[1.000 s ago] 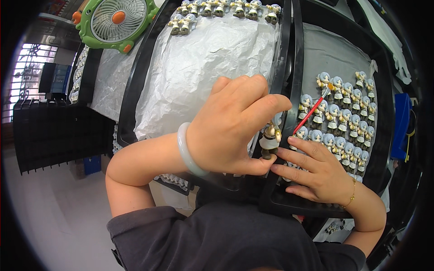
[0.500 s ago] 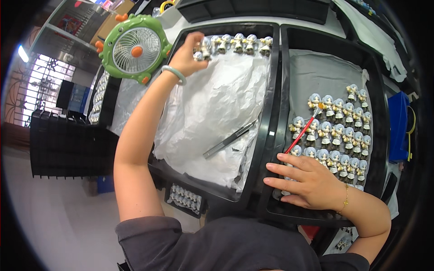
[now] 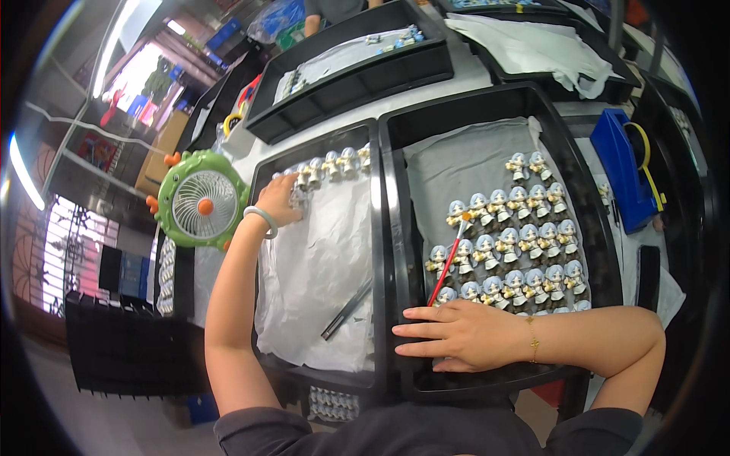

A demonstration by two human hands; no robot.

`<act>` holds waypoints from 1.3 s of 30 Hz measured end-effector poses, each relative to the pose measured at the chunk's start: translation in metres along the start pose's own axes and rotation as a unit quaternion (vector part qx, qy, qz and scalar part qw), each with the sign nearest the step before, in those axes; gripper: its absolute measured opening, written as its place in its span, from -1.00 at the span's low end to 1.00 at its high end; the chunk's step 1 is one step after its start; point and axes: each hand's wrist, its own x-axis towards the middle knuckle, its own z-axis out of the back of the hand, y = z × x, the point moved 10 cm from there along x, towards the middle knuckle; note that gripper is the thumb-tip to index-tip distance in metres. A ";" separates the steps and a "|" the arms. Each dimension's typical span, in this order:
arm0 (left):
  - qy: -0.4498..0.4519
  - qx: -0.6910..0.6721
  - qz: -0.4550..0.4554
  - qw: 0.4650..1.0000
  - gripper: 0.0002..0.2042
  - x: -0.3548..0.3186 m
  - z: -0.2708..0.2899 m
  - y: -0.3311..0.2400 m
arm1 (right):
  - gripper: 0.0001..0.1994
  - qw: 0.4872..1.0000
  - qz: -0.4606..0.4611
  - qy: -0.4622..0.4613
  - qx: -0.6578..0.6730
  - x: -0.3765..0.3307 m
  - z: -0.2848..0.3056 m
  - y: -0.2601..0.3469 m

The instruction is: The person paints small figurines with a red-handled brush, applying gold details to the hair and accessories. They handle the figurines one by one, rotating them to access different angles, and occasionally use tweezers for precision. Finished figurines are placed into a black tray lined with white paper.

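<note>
The left grip (image 3: 279,199) curls at the left end of a row of glossy, round-headed figurines (image 3: 331,165) on the far side of the left tray (image 3: 378,304); whether its fingers clamp one cannot be told. The right grip (image 3: 471,334), fingers slightly apart, lies palm down over the near-left part of the black plastic right tray (image 3: 487,99), beside a slim red brush (image 3: 447,270). More figurines (image 3: 507,245) stand there in rows. Crinkled, translucent white paper (image 3: 312,258) lines the left tray beneath a dark pen (image 3: 346,308).

Left hand (image 3: 277,201): is reaching the far figurines (image 3: 331,164), leaving the right hand (image 3: 456,334).
Dark tool (image 3: 346,310): is showing uncovered.
Co-worker (image 3: 337,7): is entering view.
</note>
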 end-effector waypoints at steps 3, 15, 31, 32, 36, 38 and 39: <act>-0.122 -0.134 -0.097 0.979 -0.46 0.023 0.056 -0.088 | -0.48 1.000 0.010 -0.017 0.006 -0.002 -0.004 -0.002; 0.102 -0.182 -0.194 0.959 -0.51 0.149 -0.040 -0.380 | -0.43 1.000 0.001 0.008 -0.017 -0.005 -0.001 -0.002; 0.211 -0.876 -0.050 0.432 -0.44 -0.024 0.038 -0.220 | -0.45 1.000 -0.006 0.022 -0.002 0.002 -0.001 0.000; 0.184 -0.859 -0.085 0.471 -0.40 -0.042 0.037 -0.206 | -0.46 1.000 -0.008 0.026 0.007 0.003 -0.001 0.000; 0.124 -0.811 -0.092 0.564 -0.18 -0.095 0.037 -0.182 | -0.48 0.998 -0.034 0.045 0.024 0.008 0.003 -0.001; 0.111 -0.795 -0.064 0.592 -0.11 -0.109 0.036 -0.176 | -0.49 0.997 -0.040 0.062 0.023 0.009 0.004 0.001; 0.083 -0.776 -0.093 0.619 -0.12 -0.114 0.041 -0.173 | -0.49 0.996 -0.043 0.070 0.022 0.011 0.004 0.000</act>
